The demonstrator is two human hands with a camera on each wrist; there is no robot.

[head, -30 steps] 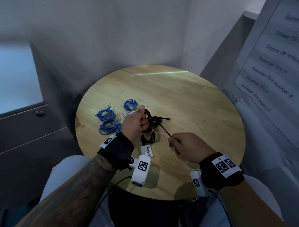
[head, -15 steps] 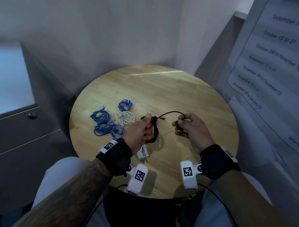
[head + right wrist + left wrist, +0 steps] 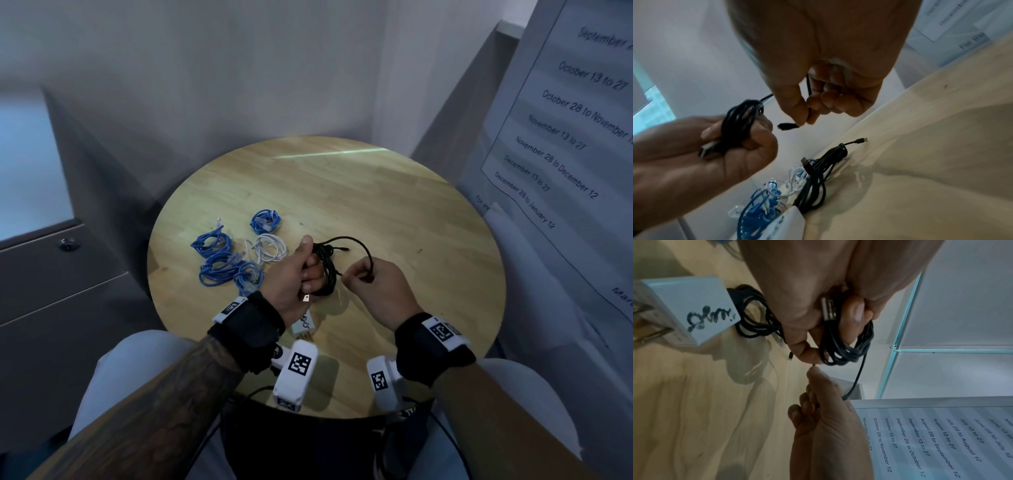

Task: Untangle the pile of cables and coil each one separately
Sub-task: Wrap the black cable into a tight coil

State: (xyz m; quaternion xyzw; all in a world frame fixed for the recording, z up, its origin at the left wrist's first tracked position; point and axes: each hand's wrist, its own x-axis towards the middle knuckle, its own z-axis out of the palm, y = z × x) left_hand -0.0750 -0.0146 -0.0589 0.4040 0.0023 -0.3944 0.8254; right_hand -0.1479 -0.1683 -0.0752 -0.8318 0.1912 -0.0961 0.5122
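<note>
Black cable [image 3: 325, 270] coil gripped by left hand [image 3: 294, 281]; right hand [image 3: 818, 91] pinches its plug, per right wrist

Round wooden table [image 3: 394, 212] sitting under the grip, a light streak glinting across its far side. Pale wall [image 3: 239, 68] rising beyond the grip. Grey cabinet [image 3: 51, 274] standing left of the grip; printed date sheet [image 3: 575, 130] hanging right of it. Dim bluish light falling throughout.
</note>
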